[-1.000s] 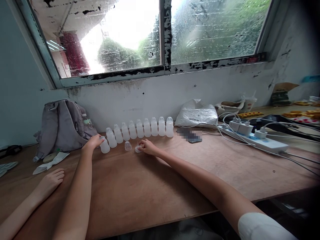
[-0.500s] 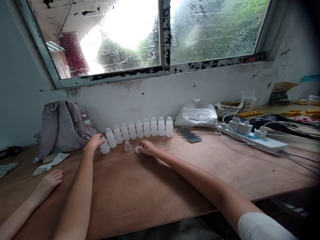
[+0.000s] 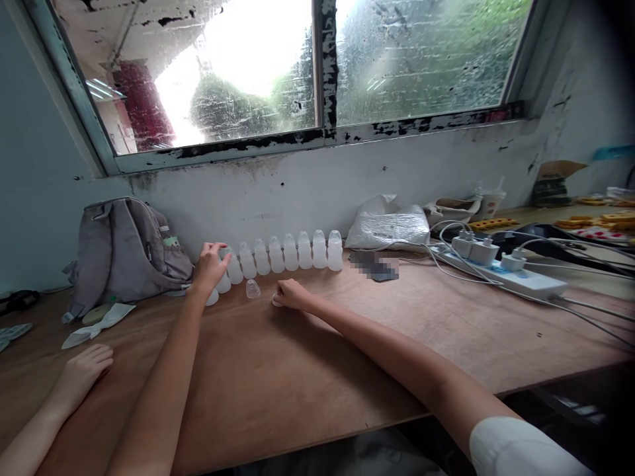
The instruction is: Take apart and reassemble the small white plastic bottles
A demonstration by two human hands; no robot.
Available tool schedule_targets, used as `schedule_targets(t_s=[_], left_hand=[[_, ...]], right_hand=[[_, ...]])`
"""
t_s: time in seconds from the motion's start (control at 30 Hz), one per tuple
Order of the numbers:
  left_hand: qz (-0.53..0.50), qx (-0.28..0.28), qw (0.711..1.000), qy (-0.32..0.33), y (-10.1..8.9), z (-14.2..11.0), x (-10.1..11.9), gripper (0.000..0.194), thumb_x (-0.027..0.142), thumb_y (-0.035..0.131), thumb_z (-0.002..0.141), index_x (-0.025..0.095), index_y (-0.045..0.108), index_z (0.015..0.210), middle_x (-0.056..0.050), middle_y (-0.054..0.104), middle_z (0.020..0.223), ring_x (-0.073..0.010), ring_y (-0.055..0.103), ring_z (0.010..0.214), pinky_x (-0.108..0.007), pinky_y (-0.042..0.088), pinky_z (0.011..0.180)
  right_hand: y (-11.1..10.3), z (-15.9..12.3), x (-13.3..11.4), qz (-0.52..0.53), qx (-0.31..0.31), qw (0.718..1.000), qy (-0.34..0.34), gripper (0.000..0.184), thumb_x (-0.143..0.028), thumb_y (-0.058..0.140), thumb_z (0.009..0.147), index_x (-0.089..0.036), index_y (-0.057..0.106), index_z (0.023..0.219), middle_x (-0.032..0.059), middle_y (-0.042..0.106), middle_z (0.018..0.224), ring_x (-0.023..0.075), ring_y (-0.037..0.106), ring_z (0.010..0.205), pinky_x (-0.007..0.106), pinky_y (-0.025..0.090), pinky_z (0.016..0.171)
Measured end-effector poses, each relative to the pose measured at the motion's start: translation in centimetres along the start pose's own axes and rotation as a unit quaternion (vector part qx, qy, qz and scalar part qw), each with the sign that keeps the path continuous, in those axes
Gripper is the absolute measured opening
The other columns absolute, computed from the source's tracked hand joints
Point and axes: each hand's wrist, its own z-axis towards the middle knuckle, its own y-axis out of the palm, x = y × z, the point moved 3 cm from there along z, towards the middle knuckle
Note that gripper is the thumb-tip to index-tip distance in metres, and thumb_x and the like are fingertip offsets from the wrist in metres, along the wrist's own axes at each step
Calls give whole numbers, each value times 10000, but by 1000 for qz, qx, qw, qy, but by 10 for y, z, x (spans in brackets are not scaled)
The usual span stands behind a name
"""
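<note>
My left hand (image 3: 209, 268) is at the left end of a row of frosted baby bottles (image 3: 305, 254). Its fingers curl round the top of one baby bottle (image 3: 225, 285), mostly hiding its cap. Below the wrist, a shorter bottle (image 3: 213, 298) is partly covered; an earlier view shows it without the tall clear cap. My right hand (image 3: 292, 294) pinches a small whitish bottle piece (image 3: 276, 300) low at the tabletop, most of it behind the fingers. Between the hands, a loose clear bottle cap (image 3: 253, 289) stands on the wooden table (image 3: 278, 377).
Another person's hand (image 3: 89, 367) rests on the table at left, near a white strip (image 3: 99, 326). A grey backpack (image 3: 126, 254) leans against the wall. Rightward are a silvery plastic package (image 3: 389, 225), a blurred dark phone-like item (image 3: 380, 268) and a power strip (image 3: 516, 277) with cables.
My left hand has left the short end bottle and moved right and up to the top of the neighbouring bottle. My right hand has barely moved, still pinching the small piece.
</note>
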Motion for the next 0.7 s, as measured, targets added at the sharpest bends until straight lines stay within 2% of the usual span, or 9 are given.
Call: schedule_targets(t_s=[0.07,0.13,0.17,0.2,0.33,0.5,0.63,0.7], left_hand=[[-50,-79,994,58,17,-7,28,254,318,471,778,195,560,981,-54,510,955,-159,557,763,-290,440,761],[-83,-194,971,113,37,-23,54,236,307,474,794,195,559,985,-49,528,981,-144,554,774,-282,454,745],[-86,-230,962,120,46,-32,63,244,308,462,812,190,544,1010,-56,527,1022,-150,548,826,-299,454,760],[-85,-242,959,120,53,-41,70,255,307,455,824,181,526,1034,-64,523,1053,-158,539,867,-327,456,767],[-77,-252,959,105,72,-70,86,301,299,462,828,150,478,1089,-79,508,1090,-173,527,919,-377,457,769],[-63,-252,963,74,76,-86,93,244,297,436,840,190,515,1045,-68,511,1100,-164,522,919,-352,452,782],[-48,-245,968,39,66,-94,77,271,304,437,838,174,499,1068,-79,509,1098,-167,526,917,-364,451,780],[-34,-240,970,5,58,-100,57,304,404,414,825,228,539,1039,-80,545,1070,-230,524,957,-395,442,771]], right_hand=[[-1,0,1,8,8,1000,-5,79,-218,502,690,-152,529,655,42,581,667,139,513,609,207,310,512],[-2,0,3,21,17,1000,-8,71,-212,484,707,-152,523,700,39,586,696,136,515,630,202,319,522],[-3,0,5,30,20,999,-10,67,-208,481,710,-154,519,718,35,587,704,133,515,637,199,324,527],[-4,1,8,39,22,999,-11,63,-205,480,710,-156,516,728,30,587,706,131,514,641,197,329,530],[-9,5,20,83,33,996,-7,40,-191,489,702,-157,509,704,14,578,674,121,505,631,196,346,543],[-13,7,33,153,45,987,9,40,-155,508,673,-153,495,635,-11,544,595,106,492,594,194,356,547],[-10,6,38,236,27,971,32,26,-149,495,681,-156,493,656,-48,490,480,85,472,468,178,359,474],[-8,5,41,285,18,957,49,35,-160,469,707,-156,486,677,-52,476,455,81,465,421,176,368,440]])
